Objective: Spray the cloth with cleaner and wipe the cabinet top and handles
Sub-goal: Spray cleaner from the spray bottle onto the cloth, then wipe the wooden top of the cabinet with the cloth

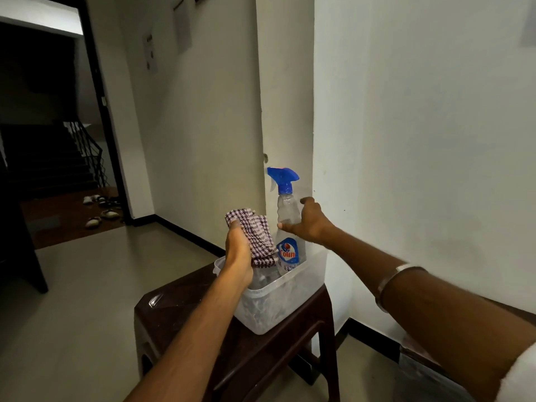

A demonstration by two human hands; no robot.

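Observation:
A clear spray bottle [287,210] with a blue trigger head and a blue label stands upright in a translucent plastic tub [290,294]. My right hand [310,224] is at the bottle's shoulder, thumb and fingers spread around it, not clearly closed on it. My left hand [239,250] grips a chequered maroon-and-white cloth [256,233] just above the tub's left side. The cabinet's wooden edge [417,352] shows at the lower right, partly hidden behind my right arm.
The tub sits on a dark brown plastic stool [185,320] against a white wall corner [313,140]. Pale floor [72,300] spreads to the left. A dark doorway with stairs and several sandals [101,210] lies at the far left.

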